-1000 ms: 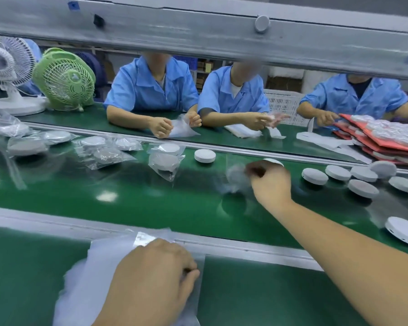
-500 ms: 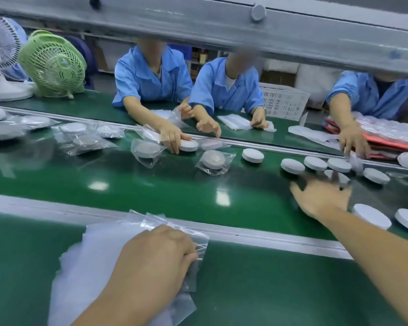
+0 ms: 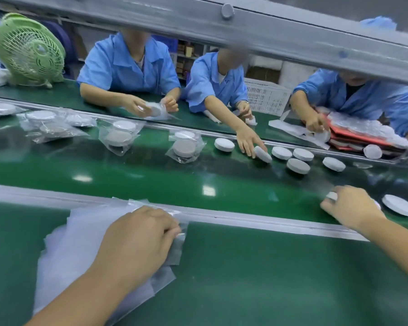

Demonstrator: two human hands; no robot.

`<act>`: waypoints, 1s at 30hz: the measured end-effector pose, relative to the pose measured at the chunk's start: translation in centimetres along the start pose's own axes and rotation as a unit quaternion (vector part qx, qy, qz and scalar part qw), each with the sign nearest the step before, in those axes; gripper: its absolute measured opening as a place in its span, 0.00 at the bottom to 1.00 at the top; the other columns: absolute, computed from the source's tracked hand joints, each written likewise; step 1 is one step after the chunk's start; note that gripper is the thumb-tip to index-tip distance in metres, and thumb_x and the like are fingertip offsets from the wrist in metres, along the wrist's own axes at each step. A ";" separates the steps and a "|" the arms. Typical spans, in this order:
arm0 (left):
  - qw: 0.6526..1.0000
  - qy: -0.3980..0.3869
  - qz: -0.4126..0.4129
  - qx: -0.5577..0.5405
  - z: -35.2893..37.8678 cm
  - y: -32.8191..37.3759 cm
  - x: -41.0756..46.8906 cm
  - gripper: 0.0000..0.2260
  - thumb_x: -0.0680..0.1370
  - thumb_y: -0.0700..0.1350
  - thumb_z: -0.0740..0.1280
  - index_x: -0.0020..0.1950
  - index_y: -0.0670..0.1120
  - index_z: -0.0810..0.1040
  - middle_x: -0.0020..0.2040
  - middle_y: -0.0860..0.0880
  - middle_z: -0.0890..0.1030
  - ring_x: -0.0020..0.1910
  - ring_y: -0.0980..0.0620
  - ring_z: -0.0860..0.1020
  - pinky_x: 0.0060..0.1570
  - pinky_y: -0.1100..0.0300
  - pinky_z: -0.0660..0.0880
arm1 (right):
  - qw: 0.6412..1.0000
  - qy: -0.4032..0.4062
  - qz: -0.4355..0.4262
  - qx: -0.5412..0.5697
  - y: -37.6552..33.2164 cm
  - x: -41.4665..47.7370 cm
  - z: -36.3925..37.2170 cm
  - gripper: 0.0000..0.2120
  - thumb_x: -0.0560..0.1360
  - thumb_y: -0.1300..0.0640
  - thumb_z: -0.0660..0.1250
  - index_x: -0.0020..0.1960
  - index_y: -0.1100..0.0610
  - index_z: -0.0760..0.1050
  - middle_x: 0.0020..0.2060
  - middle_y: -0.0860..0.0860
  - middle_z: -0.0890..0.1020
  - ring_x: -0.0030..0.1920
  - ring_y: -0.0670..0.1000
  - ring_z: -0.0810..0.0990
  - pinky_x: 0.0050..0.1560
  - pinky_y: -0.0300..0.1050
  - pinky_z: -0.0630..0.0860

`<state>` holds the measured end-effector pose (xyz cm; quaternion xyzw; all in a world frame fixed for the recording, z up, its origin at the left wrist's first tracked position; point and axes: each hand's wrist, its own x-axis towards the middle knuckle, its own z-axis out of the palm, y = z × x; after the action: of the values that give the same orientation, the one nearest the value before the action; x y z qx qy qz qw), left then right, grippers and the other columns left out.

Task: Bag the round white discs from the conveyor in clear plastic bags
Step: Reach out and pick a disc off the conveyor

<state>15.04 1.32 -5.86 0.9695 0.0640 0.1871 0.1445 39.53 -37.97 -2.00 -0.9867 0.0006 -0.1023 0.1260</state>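
Right hand (image 3: 350, 207) is out over the glossy green conveyor belt (image 3: 132, 182), fingers curled down around a round white plastic disc (image 3: 332, 196); only a sliver of its rim shows past the knuckles, so it looks gripped, though whether it has left the belt cannot be told. Another loose white disc (image 3: 399, 205) lies just beside that hand on the belt, more sit well apart along the far edge, and several already-bagged discs (image 3: 183, 148) rest toward the left. Left hand (image 3: 139, 241) lies flat on the stack of clear plastic bags (image 3: 66, 250) on the green near-side workbench (image 3: 269, 278), fingertips (image 3: 172, 230) closed on the corner of the top bag. Step in hand, as judged: picking a disc while readying a bag. To do it well, pinch the disc by its rim so it comes up level, clear the grey metal rail (image 3: 245, 218) between belt and bench, and peel only one bag, rubbing the mouth apart so it opens before the disc arrives. Thin film likely clings, so two bags may lift together. A worker's hand (image 3: 247, 140) opposite is taking a different disc; no clash expected.
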 end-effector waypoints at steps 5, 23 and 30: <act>0.998 0.022 -0.030 -0.047 -0.3 0.3 0.0 0.08 0.79 0.60 0.61 0.47 0.64 0.80 0.47 0.74 0.78 0.52 0.66 0.73 0.44 0.73 0.67 | 0.919 -0.052 -0.368 0.128 -9.1 -7.0 0.3 0.13 0.77 0.53 0.74 0.61 0.45 0.83 0.55 0.42 0.77 0.54 0.41 0.78 0.59 0.32 0.70; 0.839 0.052 -0.044 -0.540 -0.5 3.6 -0.2 0.18 0.74 0.48 0.74 0.61 0.63 0.78 0.58 0.57 0.83 0.57 0.54 0.82 0.58 0.51 0.78 | 0.740 -0.236 -0.251 0.578 -20.1 -16.0 3.1 0.17 0.67 0.44 0.80 0.55 0.38 0.85 0.59 0.42 0.85 0.66 0.42 0.79 0.64 0.40 0.76; 0.963 0.133 0.005 -0.235 -0.4 1.1 0.7 0.15 0.78 0.62 0.58 0.63 0.61 0.72 0.64 0.62 0.69 0.69 0.63 0.63 0.65 0.71 0.58 | 0.834 -0.134 -0.257 0.470 -23.5 -10.5 2.7 0.11 0.71 0.57 0.80 0.41 0.41 0.87 0.38 0.40 0.87 0.38 0.36 0.83 0.41 0.28 0.75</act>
<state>15.63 0.49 -4.97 0.8752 0.0320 0.3246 0.3573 29.21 -14.29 -0.88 -0.7775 -0.3177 0.0139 0.5426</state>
